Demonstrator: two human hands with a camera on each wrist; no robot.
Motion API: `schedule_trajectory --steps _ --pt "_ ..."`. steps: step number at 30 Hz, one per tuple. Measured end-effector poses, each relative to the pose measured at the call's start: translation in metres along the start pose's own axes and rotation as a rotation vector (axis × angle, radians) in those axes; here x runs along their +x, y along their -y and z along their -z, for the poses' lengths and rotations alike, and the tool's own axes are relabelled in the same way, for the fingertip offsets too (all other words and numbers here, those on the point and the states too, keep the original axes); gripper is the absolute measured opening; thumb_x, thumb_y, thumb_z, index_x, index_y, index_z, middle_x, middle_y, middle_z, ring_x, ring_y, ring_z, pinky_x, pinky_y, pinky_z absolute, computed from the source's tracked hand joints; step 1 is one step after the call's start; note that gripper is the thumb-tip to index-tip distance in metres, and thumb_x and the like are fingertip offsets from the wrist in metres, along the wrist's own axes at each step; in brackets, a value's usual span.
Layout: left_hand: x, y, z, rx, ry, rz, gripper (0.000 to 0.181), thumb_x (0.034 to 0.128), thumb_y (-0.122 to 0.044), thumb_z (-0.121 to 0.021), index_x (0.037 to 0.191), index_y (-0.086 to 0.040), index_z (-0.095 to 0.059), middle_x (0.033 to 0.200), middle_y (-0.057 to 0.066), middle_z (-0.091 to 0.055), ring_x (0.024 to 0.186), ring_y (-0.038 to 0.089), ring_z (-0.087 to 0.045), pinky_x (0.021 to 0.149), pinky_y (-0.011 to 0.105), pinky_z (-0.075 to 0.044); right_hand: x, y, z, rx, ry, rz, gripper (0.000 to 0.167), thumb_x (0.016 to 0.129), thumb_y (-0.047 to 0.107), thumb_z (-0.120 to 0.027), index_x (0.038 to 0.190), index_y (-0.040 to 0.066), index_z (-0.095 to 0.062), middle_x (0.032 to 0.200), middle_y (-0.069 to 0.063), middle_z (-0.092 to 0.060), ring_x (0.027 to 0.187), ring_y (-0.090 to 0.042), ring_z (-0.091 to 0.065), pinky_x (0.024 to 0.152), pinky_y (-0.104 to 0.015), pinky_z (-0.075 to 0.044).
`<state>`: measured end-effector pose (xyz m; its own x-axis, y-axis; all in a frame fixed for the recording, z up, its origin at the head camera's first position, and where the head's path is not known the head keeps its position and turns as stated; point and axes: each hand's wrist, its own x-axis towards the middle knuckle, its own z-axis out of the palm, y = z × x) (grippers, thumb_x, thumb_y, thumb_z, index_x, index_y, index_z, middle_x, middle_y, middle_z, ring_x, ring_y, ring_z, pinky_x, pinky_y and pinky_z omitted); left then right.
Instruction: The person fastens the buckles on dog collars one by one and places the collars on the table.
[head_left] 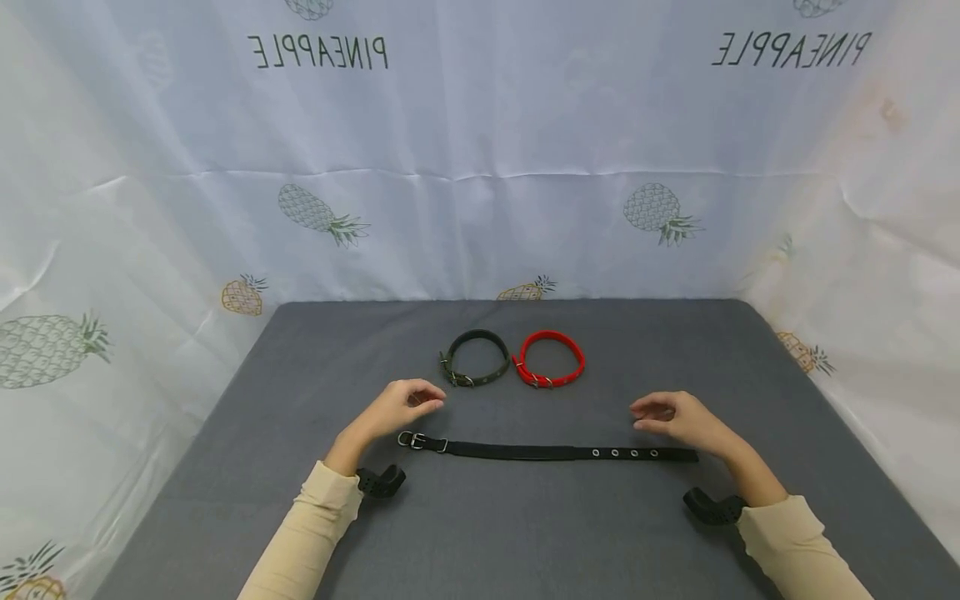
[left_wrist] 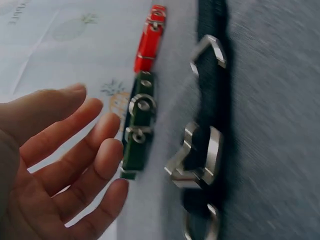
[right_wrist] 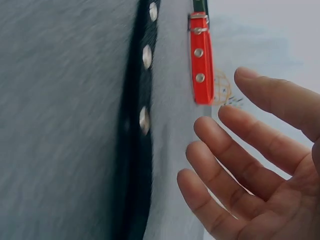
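A black buckled collar (head_left: 517, 452) lies stretched out straight across the grey table in the head view, its metal buckle (left_wrist: 195, 160) at the left end and several eyelets (right_wrist: 145, 120) toward the right end. My left hand (head_left: 401, 406) hovers just beyond the buckle end, fingers loosely bent and holding nothing. Near the eyelet end, my right hand (head_left: 686, 418) is likewise raised, with relaxed fingers and nothing in them. Behind the strap, a dark green collar (head_left: 480, 380) and a red collar (head_left: 551, 382) are each fastened into a ring, side by side.
The grey table (head_left: 525, 533) reaches back to a white curtain (head_left: 487, 233) printed with pineapples, which also hangs along both sides. Black wrist mounts (head_left: 382, 482) sit on both forearms, close above the tabletop.
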<state>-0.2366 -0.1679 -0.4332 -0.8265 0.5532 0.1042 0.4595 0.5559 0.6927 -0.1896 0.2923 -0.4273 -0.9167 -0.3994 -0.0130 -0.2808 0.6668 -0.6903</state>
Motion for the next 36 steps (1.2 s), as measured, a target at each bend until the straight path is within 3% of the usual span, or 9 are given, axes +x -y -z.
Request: schedule_trajectory --steps 9,18,26,31,36 --pt "-0.014 0.011 -0.002 -0.036 0.143 0.078 0.025 0.0899 -0.023 -0.068 0.105 -0.003 -0.071 0.094 0.011 -0.07 0.075 -0.002 -0.055 0.066 0.018 -0.048 -0.015 -0.012 0.004 0.017 0.085 0.011 0.032 0.086 0.016 -0.071 0.108 -0.007 -0.066 0.092 -0.013 -0.067 0.075 0.007 -0.052 0.063 -0.021 -0.048" --pt "-0.017 0.016 0.0 -0.014 0.204 0.085 0.027 0.0815 -0.028 -0.077 0.099 -0.007 -0.074 0.096 0.008 -0.067 0.084 0.007 -0.055 0.074 0.019 -0.047 -0.019 -0.022 0.003 0.002 0.142 0.072 0.035 0.075 0.02 -0.083 0.098 0.001 -0.065 0.09 -0.007 -0.058 0.075 -0.002 -0.047 0.065 -0.022 -0.042" --pt "-0.014 0.019 -0.002 0.004 0.174 0.005 0.029 0.0689 -0.017 -0.087 0.091 -0.005 -0.074 0.087 0.009 -0.068 0.074 0.005 -0.055 0.067 0.018 -0.047 -0.018 -0.021 0.004 -0.016 0.147 0.105 0.028 0.073 0.018 -0.083 0.086 0.005 -0.061 0.083 -0.005 -0.051 0.071 -0.006 -0.044 0.061 -0.021 -0.039" --pt "-0.014 0.021 -0.004 -0.011 0.162 -0.002 0.019 0.0705 -0.013 -0.085 0.084 -0.006 -0.074 0.084 0.009 -0.067 0.072 0.002 -0.054 0.065 0.017 -0.046 -0.019 -0.026 0.003 -0.011 0.14 0.162 0.021 0.076 0.013 -0.08 0.083 0.006 -0.062 0.081 -0.008 -0.053 0.069 -0.009 -0.043 0.06 -0.021 -0.037" --pt "-0.015 0.023 -0.004 -0.038 0.164 0.015 0.014 0.0742 -0.014 -0.082 0.084 -0.006 -0.075 0.084 0.01 -0.067 0.071 0.0 -0.052 0.065 0.016 -0.045 -0.017 -0.029 0.001 0.014 0.113 0.141 0.017 0.079 0.011 -0.078 0.085 0.005 -0.064 0.079 -0.006 -0.054 0.069 -0.002 -0.042 0.058 -0.02 -0.037"
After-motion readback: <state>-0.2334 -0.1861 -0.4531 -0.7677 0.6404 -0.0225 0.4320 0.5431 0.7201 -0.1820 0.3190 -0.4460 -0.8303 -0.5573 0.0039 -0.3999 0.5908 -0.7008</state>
